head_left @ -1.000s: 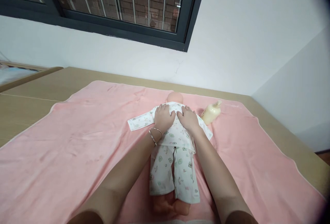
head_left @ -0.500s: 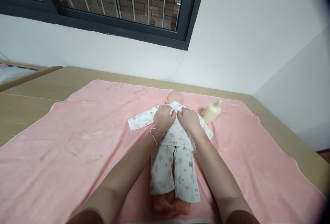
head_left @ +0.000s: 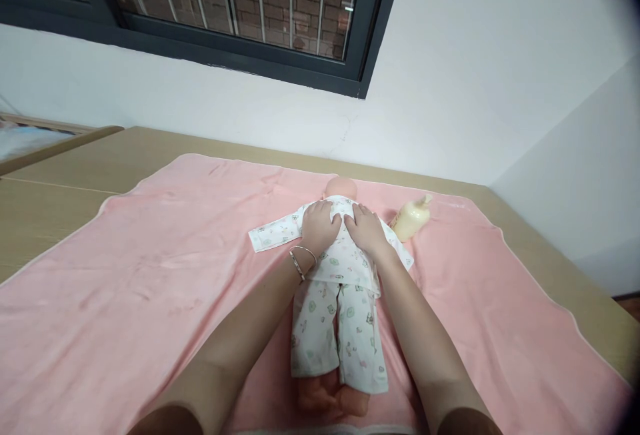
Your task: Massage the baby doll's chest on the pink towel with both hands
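Observation:
A baby doll (head_left: 345,265) lies lengthwise before me, dressed in a white printed top and trousers (head_left: 315,328). Its bald head (head_left: 341,187) points away from me and no face shows; the bare feet are nearest me. On the left side of its upper body rests my left hand (head_left: 320,227), fingers laid out over the shirt, a bracelet (head_left: 303,263) at the wrist. My right hand (head_left: 367,228) lies flat on the other side in the same way. A strip of shirt shows between the two thumbs. Neither hand grips anything.
Under the doll is a pink blanket (head_left: 165,275) with wrinkles, spread over a wooden surface (head_left: 100,161). A pale yellow pump bottle (head_left: 413,218) lies tilted by the doll's right-hand sleeve. Behind are a white wall (head_left: 440,88) and a dark-framed, barred window (head_left: 280,8).
Both hands have eased slightly apart and flattened on the doll's shirt. The cloth between the thumbs looks smoother than before.

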The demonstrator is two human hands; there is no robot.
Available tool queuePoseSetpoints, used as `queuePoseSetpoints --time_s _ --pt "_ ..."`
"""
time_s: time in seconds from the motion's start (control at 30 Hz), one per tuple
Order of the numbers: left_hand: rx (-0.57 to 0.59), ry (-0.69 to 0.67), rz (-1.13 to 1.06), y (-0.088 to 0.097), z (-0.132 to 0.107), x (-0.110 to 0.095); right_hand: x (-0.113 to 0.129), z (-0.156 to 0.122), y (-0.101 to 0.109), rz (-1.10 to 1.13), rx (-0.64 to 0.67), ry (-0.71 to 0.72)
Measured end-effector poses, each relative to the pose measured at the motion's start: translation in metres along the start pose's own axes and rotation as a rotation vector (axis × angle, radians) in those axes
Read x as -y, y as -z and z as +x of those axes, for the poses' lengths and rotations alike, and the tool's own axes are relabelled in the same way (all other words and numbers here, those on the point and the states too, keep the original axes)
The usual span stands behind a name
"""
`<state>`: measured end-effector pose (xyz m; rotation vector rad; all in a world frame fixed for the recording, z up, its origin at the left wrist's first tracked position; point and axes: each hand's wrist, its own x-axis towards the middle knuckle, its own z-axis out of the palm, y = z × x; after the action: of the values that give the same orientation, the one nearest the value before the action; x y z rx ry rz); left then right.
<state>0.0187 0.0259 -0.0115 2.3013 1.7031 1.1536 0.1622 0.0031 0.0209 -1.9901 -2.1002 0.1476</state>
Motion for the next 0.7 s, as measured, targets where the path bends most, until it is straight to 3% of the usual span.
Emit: queuePoseSetpoints --time_s 0.27,0.4,0.47,0.63,0.7 --pt "0.008 0.036 -0.056 -0.003 0.001 0.003 -0.005 -0.001 0.007 0.107 -0.044 0.022" --pt "-0.017 0.114 -0.199 -0.005 0.002 0.007 -0.006 -0.001 0.01 0.199 -0.299 0.029" --pt "-0.023 0.119 -0.266 -0.007 0.002 0.01 -0.002 -0.002 0.006 0.204 -0.366 0.077" --pt "-0.028 0.133 -0.341 -0.009 0.003 0.013 0.012 -0.006 -0.005 0.12 -0.121 0.212" --pt "-0.035 0.133 -0.356 -0.01 0.003 0.013 0.013 -0.007 -0.004 0.132 -0.121 0.212"
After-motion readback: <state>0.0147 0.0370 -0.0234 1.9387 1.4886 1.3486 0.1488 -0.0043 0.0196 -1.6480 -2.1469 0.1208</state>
